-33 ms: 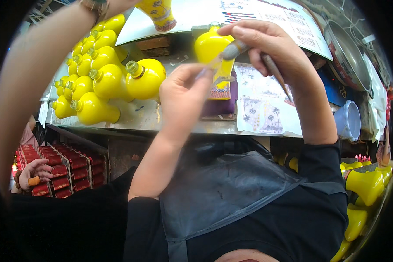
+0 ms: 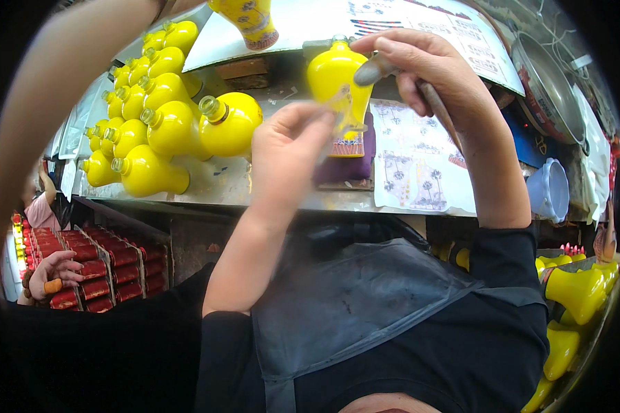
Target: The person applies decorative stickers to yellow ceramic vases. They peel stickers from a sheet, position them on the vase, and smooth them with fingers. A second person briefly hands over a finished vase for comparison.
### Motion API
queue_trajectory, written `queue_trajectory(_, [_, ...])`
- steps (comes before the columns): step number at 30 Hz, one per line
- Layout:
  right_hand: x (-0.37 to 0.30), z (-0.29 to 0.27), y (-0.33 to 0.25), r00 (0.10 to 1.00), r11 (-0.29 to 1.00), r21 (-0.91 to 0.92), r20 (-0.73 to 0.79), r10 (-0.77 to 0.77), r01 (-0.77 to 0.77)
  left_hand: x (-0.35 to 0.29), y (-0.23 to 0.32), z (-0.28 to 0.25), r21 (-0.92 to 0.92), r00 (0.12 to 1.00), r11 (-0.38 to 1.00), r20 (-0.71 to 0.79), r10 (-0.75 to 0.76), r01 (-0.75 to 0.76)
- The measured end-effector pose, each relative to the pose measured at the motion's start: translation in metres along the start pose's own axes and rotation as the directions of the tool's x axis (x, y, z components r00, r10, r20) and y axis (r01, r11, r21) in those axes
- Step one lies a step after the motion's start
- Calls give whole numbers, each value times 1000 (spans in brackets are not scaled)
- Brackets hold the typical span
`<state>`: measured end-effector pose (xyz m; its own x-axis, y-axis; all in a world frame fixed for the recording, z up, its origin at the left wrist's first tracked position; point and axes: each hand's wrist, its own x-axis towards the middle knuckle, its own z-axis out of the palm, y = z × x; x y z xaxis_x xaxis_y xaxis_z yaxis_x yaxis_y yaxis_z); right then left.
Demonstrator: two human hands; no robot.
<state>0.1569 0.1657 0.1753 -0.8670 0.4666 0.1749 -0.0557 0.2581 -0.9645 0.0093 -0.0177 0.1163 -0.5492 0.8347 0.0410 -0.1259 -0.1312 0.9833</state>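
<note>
A yellow vase-shaped bottle (image 2: 334,72) leans on a purple cloth (image 2: 366,141), its neck pointing away. A patterned band runs round its lower end. My left hand (image 2: 286,148), blurred, pinches a thin see-through decal film (image 2: 340,103) over the bottle's front. Between the fingers and palm of my right hand (image 2: 430,65) is a brush with a grey rounded head (image 2: 373,70) and a dark handle (image 2: 439,113). The index fingertip of that hand lies by the bottle's shoulder, just below the neck. Whether the film touches the glass is hard to tell.
Several yellow bottles (image 2: 162,127) crowd the bench at left. Printed decal sheets (image 2: 420,172) lie at right, near a pale bucket (image 2: 548,189). A co-worker's arm (image 2: 62,89) crosses the upper left, near a decorated bottle (image 2: 251,24); another hand (image 2: 54,273) rests by red packs (image 2: 120,265).
The brush head has shifted slightly right, away from the film. My left hand has moved a little, lowering the film. The co-worker's arm at upper left has moved up slightly.
</note>
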Motion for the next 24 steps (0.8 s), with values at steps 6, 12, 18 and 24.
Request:
queue_trajectory(6, [-19, 16, 17, 957, 967, -220, 228, 180, -129, -11, 5, -9, -176, 959, 947, 134, -249, 270])
queue_trajectory(12, [-37, 32, 10, 974, 971, -128, 81, 213, -202, -14, -1, -5, -55, 947, 965, 215, -239, 256])
queue_trajectory(18, [-46, 6, 15, 994, 939, -343, -102, -38, 1, -3, -13, -1, 95, 995, 995, 91, -27, 18])
queue_trajectory(24, [-81, -160, 35, 783, 869, -340, -616, 83, -360, 41, -33, -16, 200, 998, 978, -38, -54, 61])
